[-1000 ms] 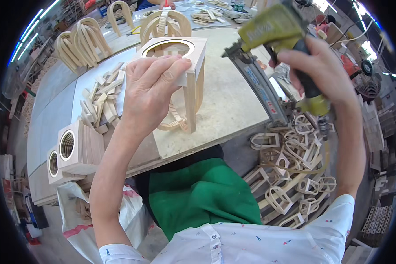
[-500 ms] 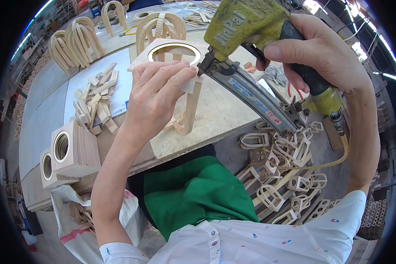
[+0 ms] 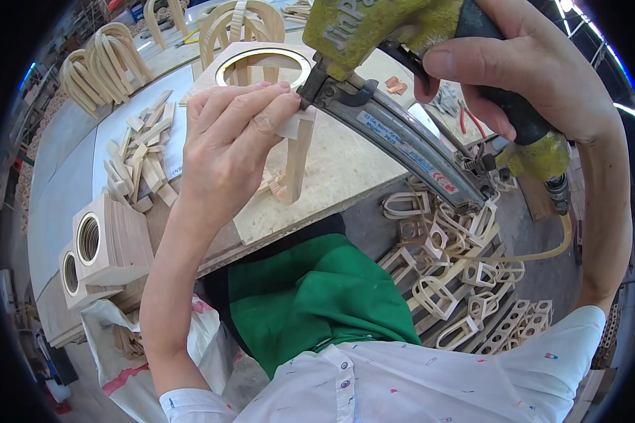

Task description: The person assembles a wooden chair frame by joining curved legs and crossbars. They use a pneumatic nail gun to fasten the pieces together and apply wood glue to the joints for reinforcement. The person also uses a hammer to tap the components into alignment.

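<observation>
Right fingers (image 3: 473, 60) swung their nail gun (image 3: 374, 39) to the frame (image 3: 300, 158) left fingers (image 3: 250, 116) hold over the wood-strewn table (image 3: 363, 148).

Materials and finishes: wood, metal, cloth.
Nail gun (image 3: 374, 35): scuffed yellow-green body, matt black grip (image 3: 521, 121), dull grey metal magazine (image 3: 402, 146). Wooden frame (image 3: 300, 151): pale, smooth, matt. Tabletop (image 3: 349, 151): matt, lightly stained. Apron (image 3: 321, 296): matt green cloth. Shirt (image 3: 416, 384): smooth, printed white cloth.

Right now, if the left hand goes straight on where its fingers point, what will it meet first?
Most likely the dark nose of the yellow-green nail gun, which appears just past the left hand in line with its fingers, though one view leaves depth unclear.
</observation>
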The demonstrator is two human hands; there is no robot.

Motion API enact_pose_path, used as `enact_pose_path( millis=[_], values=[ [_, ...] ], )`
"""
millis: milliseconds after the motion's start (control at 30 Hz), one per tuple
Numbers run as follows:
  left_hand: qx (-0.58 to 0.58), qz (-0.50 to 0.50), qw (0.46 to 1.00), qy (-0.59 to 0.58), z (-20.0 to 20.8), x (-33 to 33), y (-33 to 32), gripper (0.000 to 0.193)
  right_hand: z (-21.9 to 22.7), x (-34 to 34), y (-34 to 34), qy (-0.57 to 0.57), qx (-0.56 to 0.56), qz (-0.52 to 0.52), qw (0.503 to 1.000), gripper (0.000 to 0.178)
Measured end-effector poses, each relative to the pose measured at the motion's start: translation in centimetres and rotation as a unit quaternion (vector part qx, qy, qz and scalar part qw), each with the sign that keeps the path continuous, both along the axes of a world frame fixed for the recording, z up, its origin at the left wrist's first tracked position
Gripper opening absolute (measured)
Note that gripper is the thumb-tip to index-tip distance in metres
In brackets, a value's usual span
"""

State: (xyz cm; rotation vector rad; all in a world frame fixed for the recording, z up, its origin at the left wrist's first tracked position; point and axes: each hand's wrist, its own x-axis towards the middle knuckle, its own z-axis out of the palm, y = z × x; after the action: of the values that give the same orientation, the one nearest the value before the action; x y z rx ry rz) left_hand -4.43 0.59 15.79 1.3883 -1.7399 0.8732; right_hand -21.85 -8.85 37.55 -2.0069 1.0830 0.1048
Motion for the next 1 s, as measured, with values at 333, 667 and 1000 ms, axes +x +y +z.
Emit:
enact_pose_path(
  millis=[333, 667, 1000],
  values=[
    [0.024, 0.018, 1.000, -0.007, 0.2, 0.3, 0.0, 0.047, -1.5, -2.2, -1.1, -0.043, -0.082, 0.092, 0.991, 0.025],
    [0.015, 0.014, 1.000, 0.011, 0.0, 0.6, 0.3, 0.046, -0.9, -1.1, -1.3, -0.017, -0.030, 0.056, 0.998, 0.027],
    [0.013, 0.013, 1.000, 0.013, -0.1, 0.7, 0.7, 0.044, -0.3, -0.2, -1.0, -0.005, 0.000, 0.059, 0.998, 0.026]
  ],
)
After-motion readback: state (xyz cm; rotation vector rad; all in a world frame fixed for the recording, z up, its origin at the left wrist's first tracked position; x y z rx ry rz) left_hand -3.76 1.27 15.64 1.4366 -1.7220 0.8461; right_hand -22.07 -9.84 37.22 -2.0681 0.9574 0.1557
